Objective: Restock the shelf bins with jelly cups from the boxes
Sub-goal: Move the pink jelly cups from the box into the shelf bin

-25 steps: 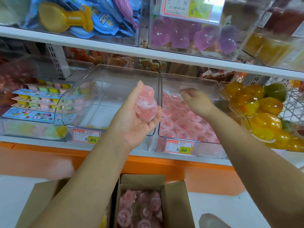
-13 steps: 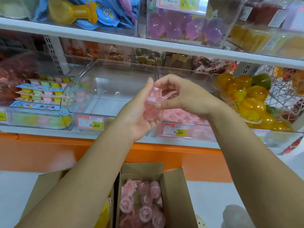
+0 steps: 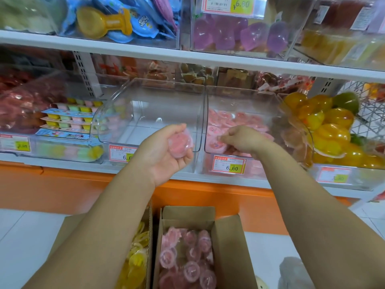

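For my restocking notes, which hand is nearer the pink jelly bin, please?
Right. The right hand reaches into the pink jelly bin; the left hand holds a jelly cup left of it.

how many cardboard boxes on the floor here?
2. The left brown cardboard box, holding yellow jelly cups, sits on the floor at bottom left; the right brown cardboard box, holding pink jelly cups, stands beside it. Others may lie out of frame.

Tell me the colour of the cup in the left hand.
Pink round plastic jelly cup, head view.
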{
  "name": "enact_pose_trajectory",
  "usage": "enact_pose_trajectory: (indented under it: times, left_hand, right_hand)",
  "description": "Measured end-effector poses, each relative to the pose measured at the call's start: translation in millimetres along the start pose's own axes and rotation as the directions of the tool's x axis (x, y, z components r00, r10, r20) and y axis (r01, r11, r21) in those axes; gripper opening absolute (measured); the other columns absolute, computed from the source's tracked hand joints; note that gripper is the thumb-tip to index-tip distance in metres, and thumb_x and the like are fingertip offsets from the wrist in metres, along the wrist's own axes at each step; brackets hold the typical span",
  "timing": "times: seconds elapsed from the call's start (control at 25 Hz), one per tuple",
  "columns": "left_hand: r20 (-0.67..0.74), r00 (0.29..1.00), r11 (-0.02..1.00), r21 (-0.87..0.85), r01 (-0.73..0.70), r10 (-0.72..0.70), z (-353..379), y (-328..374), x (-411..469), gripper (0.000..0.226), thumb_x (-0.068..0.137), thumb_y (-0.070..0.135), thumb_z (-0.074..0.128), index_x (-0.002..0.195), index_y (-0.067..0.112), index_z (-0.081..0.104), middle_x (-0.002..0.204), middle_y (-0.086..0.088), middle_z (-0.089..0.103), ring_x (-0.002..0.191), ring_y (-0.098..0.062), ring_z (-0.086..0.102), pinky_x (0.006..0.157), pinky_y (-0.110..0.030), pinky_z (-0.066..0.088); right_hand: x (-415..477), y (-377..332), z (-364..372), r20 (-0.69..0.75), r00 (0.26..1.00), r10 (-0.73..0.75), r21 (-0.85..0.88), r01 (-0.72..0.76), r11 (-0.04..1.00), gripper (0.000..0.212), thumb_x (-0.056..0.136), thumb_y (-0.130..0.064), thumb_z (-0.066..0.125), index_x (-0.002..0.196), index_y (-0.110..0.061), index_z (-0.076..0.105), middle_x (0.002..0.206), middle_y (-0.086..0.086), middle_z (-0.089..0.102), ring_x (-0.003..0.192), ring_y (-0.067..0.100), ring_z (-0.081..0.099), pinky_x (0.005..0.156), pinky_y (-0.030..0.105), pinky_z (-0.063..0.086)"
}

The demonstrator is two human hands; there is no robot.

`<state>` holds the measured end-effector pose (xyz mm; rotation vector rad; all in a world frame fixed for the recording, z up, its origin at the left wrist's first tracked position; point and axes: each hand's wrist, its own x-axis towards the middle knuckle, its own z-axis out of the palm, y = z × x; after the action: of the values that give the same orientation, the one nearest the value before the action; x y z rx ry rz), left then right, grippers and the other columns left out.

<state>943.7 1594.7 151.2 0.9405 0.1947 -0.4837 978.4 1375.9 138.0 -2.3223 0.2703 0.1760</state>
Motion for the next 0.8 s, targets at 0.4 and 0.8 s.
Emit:
enact_pose_trajectory:
  times: [0.4, 0.8]
  left_hand:
    - [0.092, 0.992, 0.994, 0.072, 0.079, -0.086, 11.8, -5.6, -10.0, 0.022, 0.092, 0.019, 0.063, 0.111, 0.008, 0.061, 0.107, -0.015, 0.058, 0.089, -0.026, 0.055, 0.048, -0.023, 0.051]
    - [0.289, 0.956, 0.992, 0.124, 0.021, -0.056, 32.0, -18.6, -9.9, 0.05, 0.097, 0.014, 0.057, 0.145, 0.016, 0.045, 0.135, -0.017, 0.062, 0.114, -0.037, 0.066, 0.075, -0.041, 0.062]
  right_hand:
    - [-11.6, -5.3, -2.3, -0.025, 0.998, -0.05, -0.115, 0.046, 0.992, 0.033, 0.095, -0.033, 0.058, 0.097, -0.002, 0.07, 0.082, 0.007, 0.069, 0.065, 0.015, 0.058, 0.064, 0.025, 0.047]
    - [-53.6, -25.7, -39.7, 0.328, 0.914, -0.24, 0.441, 0.077, 0.894, 0.017, 0.079, -0.018, 0.07, 0.091, -0.009, 0.063, 0.071, 0.004, 0.068, 0.061, 0.014, 0.064, 0.06, 0.023, 0.053]
